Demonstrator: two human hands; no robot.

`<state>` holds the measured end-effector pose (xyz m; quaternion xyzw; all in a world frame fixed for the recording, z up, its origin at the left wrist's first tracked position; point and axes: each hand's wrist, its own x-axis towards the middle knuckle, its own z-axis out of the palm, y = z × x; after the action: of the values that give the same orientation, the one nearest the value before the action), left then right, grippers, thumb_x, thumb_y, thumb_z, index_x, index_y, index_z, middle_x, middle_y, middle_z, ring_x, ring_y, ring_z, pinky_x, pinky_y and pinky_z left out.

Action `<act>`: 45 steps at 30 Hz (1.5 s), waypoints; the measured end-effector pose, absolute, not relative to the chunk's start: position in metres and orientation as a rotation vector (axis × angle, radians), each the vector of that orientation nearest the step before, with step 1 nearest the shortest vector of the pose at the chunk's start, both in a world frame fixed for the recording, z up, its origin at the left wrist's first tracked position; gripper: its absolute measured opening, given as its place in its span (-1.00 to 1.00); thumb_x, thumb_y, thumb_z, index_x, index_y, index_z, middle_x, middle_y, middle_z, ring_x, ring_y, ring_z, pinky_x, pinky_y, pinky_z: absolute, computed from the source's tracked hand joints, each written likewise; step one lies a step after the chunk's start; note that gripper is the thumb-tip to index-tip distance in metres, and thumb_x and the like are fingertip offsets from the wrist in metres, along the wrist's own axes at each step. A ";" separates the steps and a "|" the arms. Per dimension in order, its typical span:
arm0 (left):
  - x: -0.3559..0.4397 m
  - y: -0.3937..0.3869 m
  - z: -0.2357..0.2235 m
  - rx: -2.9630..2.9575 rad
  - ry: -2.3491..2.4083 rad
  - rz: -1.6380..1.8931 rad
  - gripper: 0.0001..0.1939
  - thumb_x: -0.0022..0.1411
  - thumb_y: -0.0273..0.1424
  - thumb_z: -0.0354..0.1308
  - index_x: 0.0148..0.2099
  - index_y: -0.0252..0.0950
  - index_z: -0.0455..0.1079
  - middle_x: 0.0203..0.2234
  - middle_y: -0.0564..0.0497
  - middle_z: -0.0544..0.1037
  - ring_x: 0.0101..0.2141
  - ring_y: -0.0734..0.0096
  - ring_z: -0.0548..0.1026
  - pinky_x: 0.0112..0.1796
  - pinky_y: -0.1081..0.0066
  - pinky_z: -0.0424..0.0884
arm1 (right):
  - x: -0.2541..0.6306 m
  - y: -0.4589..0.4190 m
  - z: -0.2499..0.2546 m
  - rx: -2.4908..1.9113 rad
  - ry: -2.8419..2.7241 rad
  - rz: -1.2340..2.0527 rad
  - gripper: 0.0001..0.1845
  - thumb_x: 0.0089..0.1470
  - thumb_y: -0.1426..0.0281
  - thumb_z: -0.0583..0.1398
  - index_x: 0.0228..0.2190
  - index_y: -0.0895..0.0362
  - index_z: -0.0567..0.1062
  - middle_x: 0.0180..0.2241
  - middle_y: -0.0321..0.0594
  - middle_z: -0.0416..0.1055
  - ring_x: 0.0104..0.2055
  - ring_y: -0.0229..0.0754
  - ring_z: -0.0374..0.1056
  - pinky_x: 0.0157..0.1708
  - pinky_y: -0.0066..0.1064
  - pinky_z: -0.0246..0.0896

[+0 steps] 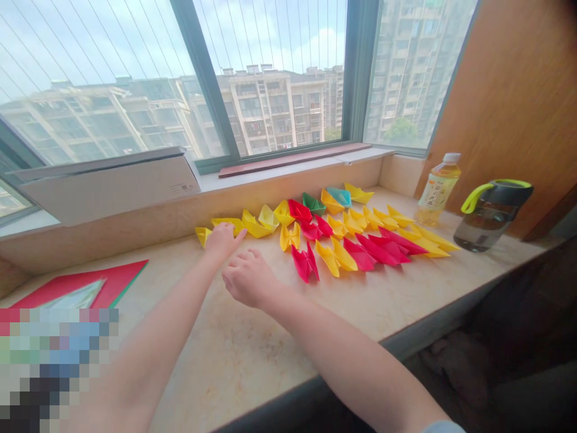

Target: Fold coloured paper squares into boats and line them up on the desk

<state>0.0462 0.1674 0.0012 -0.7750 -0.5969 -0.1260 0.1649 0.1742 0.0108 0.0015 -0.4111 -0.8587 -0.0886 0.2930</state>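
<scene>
My left hand [222, 242] reaches to the back left end of the folded paper boats, its fingers on a yellow paper boat [235, 224] and its thumb pointing right. Part of that boat is hidden behind the hand. Another yellow paper boat [202, 235] stands just to its left. Closer to me, my right hand [249, 278] hovers low over the counter with its fingers curled; no object shows in it. To its right are a red folded paper piece [305, 263] and a yellow one [290, 237] with pointed ends.
Several yellow, red, green and blue paper boats [313, 204] stand in rows across the stone counter [252, 355]. A drink bottle [437, 191] and a dark water bottle [489, 218] stand at right. Red paper [128, 273] lies at left, below a white box [112, 186] on the sill.
</scene>
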 end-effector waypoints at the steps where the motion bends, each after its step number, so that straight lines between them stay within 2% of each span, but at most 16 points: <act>1: 0.050 0.168 0.000 -2.196 -1.709 -0.373 -0.38 0.34 0.01 -0.13 0.01 -0.39 0.48 -0.04 -0.28 0.54 -0.03 0.00 0.49 -0.05 0.20 0.38 | 0.175 0.011 0.001 -1.097 -2.286 -0.242 -0.72 0.26 0.42 0.08 -0.38 0.16 0.57 -0.28 -0.12 0.55 -0.16 -0.05 0.38 -0.04 -0.15 0.12; 5: 0.057 0.172 0.001 -2.163 -1.753 -0.390 -0.41 0.33 0.02 -0.12 -0.05 -0.35 0.51 -0.11 -0.27 0.57 -0.09 -0.02 0.51 -0.13 0.20 0.39 | 0.176 0.010 0.002 -1.119 -2.279 -0.249 -0.72 0.27 0.41 0.08 -0.37 0.16 0.56 -0.25 -0.10 0.55 -0.12 -0.04 0.36 -0.02 -0.14 0.10; 11: 0.059 0.183 0.007 -2.124 -1.811 -0.384 -0.34 0.29 0.09 -0.12 -0.05 -0.36 0.53 -0.14 -0.30 0.59 -0.11 -0.10 0.52 -0.18 0.16 0.39 | 0.175 0.007 0.003 -1.116 -2.320 -0.249 -0.75 0.25 0.44 0.11 -0.40 0.16 0.56 -0.31 -0.13 0.54 -0.19 -0.05 0.37 -0.01 -0.11 0.09; 22: 0.067 0.183 0.006 -2.255 -1.763 -0.250 -0.48 0.29 -0.07 -0.11 -0.26 -0.30 0.57 -0.24 -0.24 0.63 -0.20 0.02 0.57 -0.25 0.27 0.40 | 0.176 0.007 0.005 -1.131 -2.345 -0.224 -0.75 0.24 0.44 0.10 -0.37 0.16 0.57 -0.30 -0.11 0.53 -0.16 -0.03 0.36 0.00 -0.10 0.08; 27: 0.061 0.183 0.010 -2.264 -1.715 -0.196 -0.62 0.24 -0.25 -0.04 -0.21 -0.31 0.57 -0.17 -0.24 0.62 -0.15 -0.01 0.57 -0.19 0.25 0.40 | 0.176 0.006 0.005 -1.139 -2.327 -0.241 -0.74 0.26 0.43 0.10 -0.38 0.15 0.57 -0.28 -0.11 0.53 -0.16 -0.03 0.35 0.03 -0.08 0.07; 31: 0.055 0.180 0.017 -2.268 -1.663 -0.157 -0.66 0.22 -0.28 0.00 -0.20 -0.35 0.56 -0.16 -0.28 0.60 -0.12 -0.08 0.54 -0.12 0.14 0.39 | 0.176 0.005 0.004 -1.140 -2.329 -0.251 -0.74 0.26 0.42 0.11 -0.38 0.15 0.58 -0.28 -0.11 0.54 -0.17 -0.04 0.36 0.06 -0.06 0.05; 33: 0.056 0.175 0.020 -2.252 -1.645 -0.181 -0.61 0.26 -0.25 0.00 -0.08 -0.38 0.53 -0.10 -0.31 0.56 -0.07 -0.12 0.50 -0.07 0.09 0.37 | 0.176 0.005 0.004 -1.136 -2.321 -0.246 -0.75 0.26 0.42 0.12 -0.38 0.16 0.58 -0.28 -0.13 0.54 -0.16 -0.03 0.36 0.07 -0.05 0.05; 35: 0.062 0.169 0.022 -2.258 -1.585 -0.268 -0.51 0.32 -0.23 -0.05 0.14 -0.42 0.40 0.03 -0.36 0.48 0.04 -0.16 0.43 -0.01 0.04 0.33 | 0.176 0.005 0.004 -1.133 -2.310 -0.242 -0.75 0.26 0.42 0.12 -0.37 0.16 0.58 -0.27 -0.12 0.55 -0.16 -0.02 0.36 0.07 -0.05 0.05; 38: 0.079 0.162 0.020 -2.399 -1.382 -0.376 -0.45 0.37 -0.25 -0.06 0.33 -0.38 0.18 0.17 -0.31 0.35 0.12 -0.07 0.36 0.07 0.10 0.29 | 0.176 0.006 0.003 -1.122 -2.301 -0.243 -0.76 0.26 0.41 0.12 -0.34 0.17 0.59 -0.23 -0.08 0.55 -0.12 -0.02 0.36 0.07 -0.07 0.05; 41: 0.097 0.161 0.014 -2.536 -1.260 -0.319 -0.52 0.36 -0.24 0.03 0.28 -0.21 0.26 0.23 -0.15 0.32 0.08 0.10 0.43 0.05 0.27 0.33 | 0.177 0.008 0.001 -1.126 -2.295 -0.245 -0.76 0.26 0.39 0.13 -0.33 0.17 0.60 -0.24 -0.05 0.55 -0.10 -0.01 0.36 0.08 -0.09 0.05; 45: 0.108 0.165 0.005 -2.590 -1.253 -0.290 -0.57 0.31 -0.18 0.14 0.15 -0.23 0.37 0.15 -0.20 0.38 0.02 0.10 0.47 0.02 0.28 0.35 | 0.179 0.012 -0.001 -1.155 -2.273 -0.258 -0.74 0.26 0.39 0.13 -0.33 0.18 0.61 -0.26 -0.05 0.56 -0.09 0.00 0.37 0.11 -0.06 0.02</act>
<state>0.1078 0.1648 0.0048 -0.8887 -0.4299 -0.0993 0.1245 0.1791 0.0115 -0.0013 -0.4321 -0.8501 -0.0966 0.2852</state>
